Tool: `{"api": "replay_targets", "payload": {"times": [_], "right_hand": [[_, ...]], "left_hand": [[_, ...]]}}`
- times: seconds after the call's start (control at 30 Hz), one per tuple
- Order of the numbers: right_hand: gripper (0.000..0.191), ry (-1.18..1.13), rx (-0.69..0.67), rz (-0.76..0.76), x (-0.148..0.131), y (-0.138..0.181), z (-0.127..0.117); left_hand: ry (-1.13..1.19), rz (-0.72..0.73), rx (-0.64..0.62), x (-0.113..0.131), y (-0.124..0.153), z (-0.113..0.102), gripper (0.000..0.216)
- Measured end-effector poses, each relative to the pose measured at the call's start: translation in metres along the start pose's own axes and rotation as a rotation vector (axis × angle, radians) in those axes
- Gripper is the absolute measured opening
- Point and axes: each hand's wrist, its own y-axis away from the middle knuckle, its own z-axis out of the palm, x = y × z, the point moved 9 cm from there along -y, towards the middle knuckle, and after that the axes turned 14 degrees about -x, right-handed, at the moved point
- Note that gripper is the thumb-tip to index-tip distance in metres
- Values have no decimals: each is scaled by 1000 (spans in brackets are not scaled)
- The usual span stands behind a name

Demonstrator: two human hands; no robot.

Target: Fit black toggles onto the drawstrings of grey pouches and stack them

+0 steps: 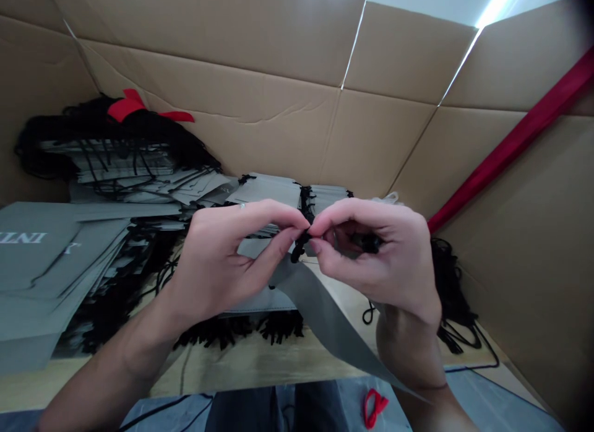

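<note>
In the middle of the head view, my left hand (218, 259) and my right hand (385, 252) meet fingertip to fingertip. Each pinches a black cord (299, 246) between thumb and forefinger, and the cord looks looped or knotted there. From it hangs a grey flat sheet (334, 317), curving down toward my right forearm. Something black shows among the curled fingers of my right hand; I cannot tell whether it is the same cord. Behind my hands lie stacked grey pieces (269, 190) with black cord ends, partly covered by my fingers.
Large grey printed pieces (41, 259) are stacked at left; behind them a corded pile carries a red ribbon (127, 107). Black cords (448, 296) lie at right on the wooden table (260, 367). Cardboard walls (208, 98) enclose it. A red bow (374, 408) lies below.
</note>
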Motion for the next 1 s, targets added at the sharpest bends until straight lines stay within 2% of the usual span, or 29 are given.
{"api": "replay_targets", "payload": {"times": [0.17, 0.33, 0.7, 0.8, 1.0], "right_hand": [[21, -52, -32, 24, -4, 1, 1], [22, -78, -58, 39, -5, 0, 1], [21, 13, -154, -75, -11, -1, 8], [23, 27, -209, -96, -10, -3, 8], [18, -75, -359, -15, 1, -6, 12]], "left_hand": [[74, 124, -17, 5, 4, -3, 23], [-10, 220, -20, 13, 6, -7, 26], [-224, 250, -65, 25, 11, -2, 18], [-185, 262, -56, 24, 11, 0, 19], [-89, 324, -90, 21, 8, 6, 22]]}}
